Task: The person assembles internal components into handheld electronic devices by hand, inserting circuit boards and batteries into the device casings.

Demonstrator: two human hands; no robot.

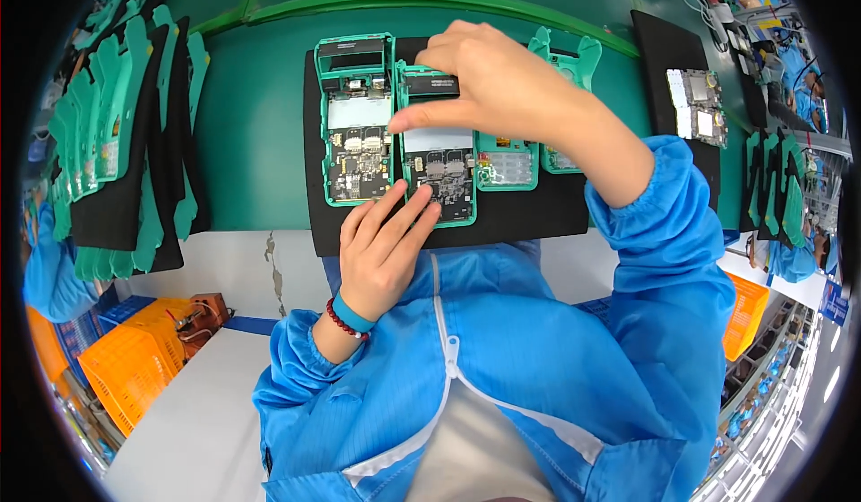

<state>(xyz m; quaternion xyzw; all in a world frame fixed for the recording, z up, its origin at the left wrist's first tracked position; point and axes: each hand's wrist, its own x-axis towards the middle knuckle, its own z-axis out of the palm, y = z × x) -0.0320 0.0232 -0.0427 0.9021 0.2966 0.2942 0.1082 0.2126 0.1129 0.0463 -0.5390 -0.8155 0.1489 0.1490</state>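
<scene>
A green plastic device housing [439,188] with a dark circuit board in it lies on a black mat. My left hand [381,246] rests at its lower end, fingers stretched and slightly apart over the board's edge. Bent over the housing's upper part is my right hand [489,72], its thumb along the left edge and its fingers curled near the top; some fingertips are hidden. A second green housing [358,157] with a board lies close on the left. To the right are a green housing with a clear window [508,163] and another green housing [574,58], partly covered by my right arm.
The black mat [538,220] lies on a green table [256,143]. Stacked green housings [108,108] with black sheets stand at the left. Circuit boards [697,106] rest on a dark sheet at the right. An orange crate [126,363] stands low on the left.
</scene>
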